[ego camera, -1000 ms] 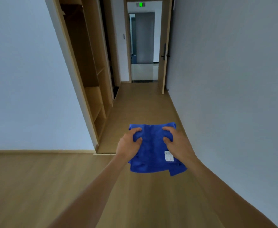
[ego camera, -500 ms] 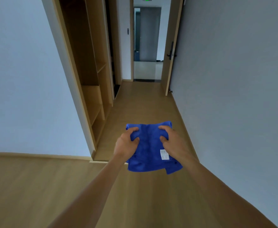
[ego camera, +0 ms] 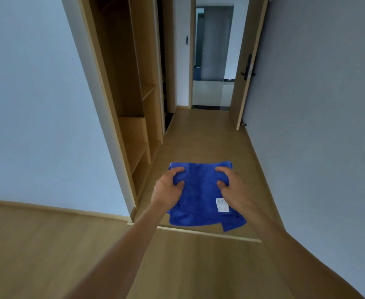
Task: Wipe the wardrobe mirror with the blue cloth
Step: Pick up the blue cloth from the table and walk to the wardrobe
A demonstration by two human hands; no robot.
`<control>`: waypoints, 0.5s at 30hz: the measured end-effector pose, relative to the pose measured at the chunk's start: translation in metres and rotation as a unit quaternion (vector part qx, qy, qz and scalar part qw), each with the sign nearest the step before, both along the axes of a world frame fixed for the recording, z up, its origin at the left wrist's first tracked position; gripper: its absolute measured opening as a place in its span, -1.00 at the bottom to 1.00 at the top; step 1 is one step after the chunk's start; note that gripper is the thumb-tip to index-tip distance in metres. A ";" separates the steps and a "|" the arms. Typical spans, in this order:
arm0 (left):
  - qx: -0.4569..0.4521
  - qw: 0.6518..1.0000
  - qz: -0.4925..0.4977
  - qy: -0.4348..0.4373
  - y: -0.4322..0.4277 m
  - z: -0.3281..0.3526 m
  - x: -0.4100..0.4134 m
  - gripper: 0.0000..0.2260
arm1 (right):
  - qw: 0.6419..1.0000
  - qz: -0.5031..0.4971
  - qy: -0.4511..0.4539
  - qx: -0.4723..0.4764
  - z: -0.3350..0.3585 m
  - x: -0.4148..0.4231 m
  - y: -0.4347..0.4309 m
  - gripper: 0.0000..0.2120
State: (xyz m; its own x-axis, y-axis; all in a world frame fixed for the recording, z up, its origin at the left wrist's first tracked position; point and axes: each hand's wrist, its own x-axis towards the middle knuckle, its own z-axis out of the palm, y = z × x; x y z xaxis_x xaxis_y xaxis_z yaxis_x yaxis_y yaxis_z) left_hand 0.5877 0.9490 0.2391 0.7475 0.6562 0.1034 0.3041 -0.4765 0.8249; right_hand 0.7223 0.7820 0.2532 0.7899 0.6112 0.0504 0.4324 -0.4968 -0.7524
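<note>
Head view: blue cloth [ego camera: 201, 197] gripped between both hands [ego camera: 167, 192] [ego camera: 234, 190]

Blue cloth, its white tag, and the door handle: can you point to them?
blue cloth [ego camera: 201, 190]: head view, middle of its front.
white tag [ego camera: 222, 205]: head view, its centre.
door handle [ego camera: 246, 72]: head view, dark plate.

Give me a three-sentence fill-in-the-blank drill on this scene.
The left hand and right hand both grip a cloth coloured ____.
The cloth's white tag lies nearest the ____ hand.
The wardrobe stands to the person's ____.
Missing words: blue; right; left.
</note>
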 end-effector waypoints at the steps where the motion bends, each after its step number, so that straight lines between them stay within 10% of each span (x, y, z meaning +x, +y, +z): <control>1: -0.003 1.000 0.002 0.000 0.006 -0.001 0.010 -0.69 | 1.000 0.002 0.000 0.003 -0.003 0.013 0.007 -0.63; 15: -0.010 0.997 0.082 -0.009 0.076 0.010 0.178 -0.66 | 0.998 0.062 -0.023 0.003 0.009 0.204 0.100 -0.62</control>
